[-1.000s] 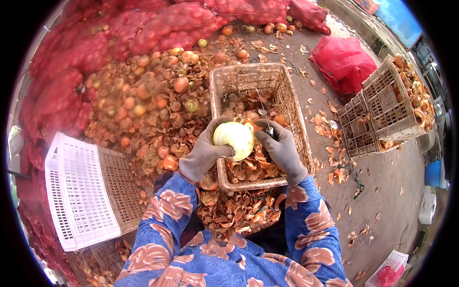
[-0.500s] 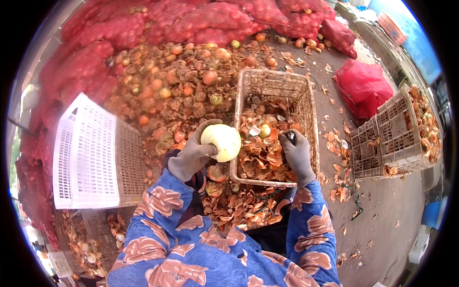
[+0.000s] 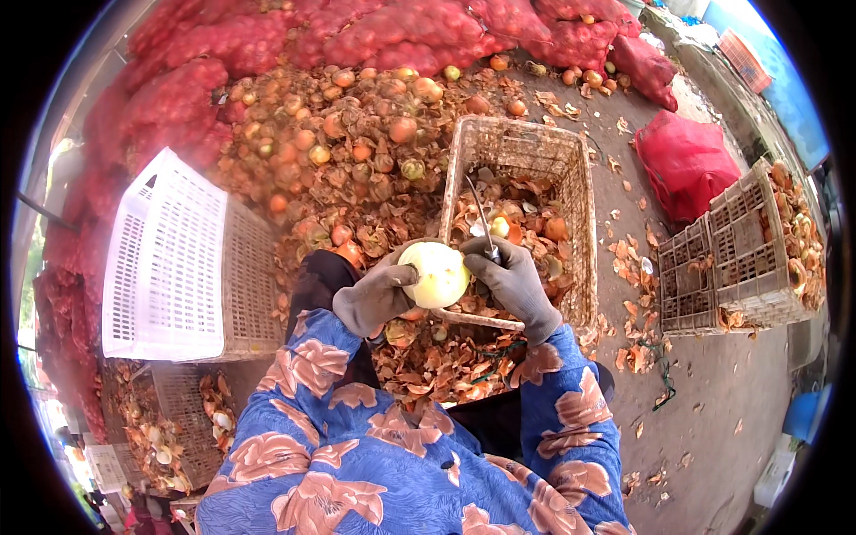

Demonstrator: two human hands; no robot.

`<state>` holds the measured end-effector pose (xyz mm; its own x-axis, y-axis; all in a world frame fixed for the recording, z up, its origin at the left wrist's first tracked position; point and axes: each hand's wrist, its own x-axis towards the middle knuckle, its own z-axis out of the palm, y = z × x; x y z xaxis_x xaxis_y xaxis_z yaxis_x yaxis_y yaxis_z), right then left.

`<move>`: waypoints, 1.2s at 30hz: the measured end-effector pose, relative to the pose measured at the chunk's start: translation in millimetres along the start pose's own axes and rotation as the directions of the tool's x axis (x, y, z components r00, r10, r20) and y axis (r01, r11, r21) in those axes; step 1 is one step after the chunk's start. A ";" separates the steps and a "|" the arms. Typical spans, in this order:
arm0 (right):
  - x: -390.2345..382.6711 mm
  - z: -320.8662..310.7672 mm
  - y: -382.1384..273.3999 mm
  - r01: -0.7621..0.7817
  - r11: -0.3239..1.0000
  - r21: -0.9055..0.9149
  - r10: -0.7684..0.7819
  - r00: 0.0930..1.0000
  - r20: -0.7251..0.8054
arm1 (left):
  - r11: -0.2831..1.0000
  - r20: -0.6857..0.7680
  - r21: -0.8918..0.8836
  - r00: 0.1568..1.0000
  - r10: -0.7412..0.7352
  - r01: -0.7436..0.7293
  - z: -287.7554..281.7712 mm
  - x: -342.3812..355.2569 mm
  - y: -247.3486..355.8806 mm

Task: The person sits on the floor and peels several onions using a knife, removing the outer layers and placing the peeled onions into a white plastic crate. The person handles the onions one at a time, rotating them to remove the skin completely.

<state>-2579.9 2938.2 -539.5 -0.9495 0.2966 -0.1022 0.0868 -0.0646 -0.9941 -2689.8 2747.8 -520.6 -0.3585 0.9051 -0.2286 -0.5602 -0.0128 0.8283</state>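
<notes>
Gripping the pale peeled onion was the gloved L hand, fingers & thumb round its left side; the onion sat in front of the body, above the near-left corner of the brown crate. The R hand, also gloved, was wrapped round the handle of a thin curved knife, blade pointing up & away, fingertips at the onion's right side; couldn't tell if they touched it. Handling-wise, the onion was prob. firm, fairly heavy for its size & slick w/ its skin off, so bruising or slipping out seemed the main risks. Best hold: a broad cup round the widest part, fingers spread, clear of the blade side; glove fabric prob. helped w/ grip. Knife looked light & fairly stiff, handle the only place to hold, obv. Edges to mind: the brown crate's near rim, by the hands, & its left wall, nr the blade. White crate stood well off left, onion heap lay beyond the L hand, stacked crates stood far right. Most room for moving: above the brown crate & out right, over floor w/ scattered skins.
</notes>
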 end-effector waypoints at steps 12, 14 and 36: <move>-12.5 -22.1 12.2 0.088 0.943 -0.321 -0.162 0.963 -0.214 | 0.998 -0.096 -0.027 0.994 0.061 -0.063 10.3 8.6 -17.2; -15.9 -20.3 12.2 0.187 0.925 -0.332 -0.272 0.934 -0.230 | 0.998 -0.139 0.033 0.988 0.060 -0.056 15.5 12.0 -19.4; 2.4 -11.2 28.0 0.178 0.696 -0.695 -0.506 0.809 -0.299 | 0.996 -0.198 0.048 0.977 0.080 -0.071 33.0 2.5 -21.9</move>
<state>-2576.4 2947.8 -568.0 -0.7221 0.5575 0.4095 0.1006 0.6703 -0.7352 -2653.8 2764.4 -522.3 -0.5425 0.7993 -0.2585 -0.4963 -0.0567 0.8663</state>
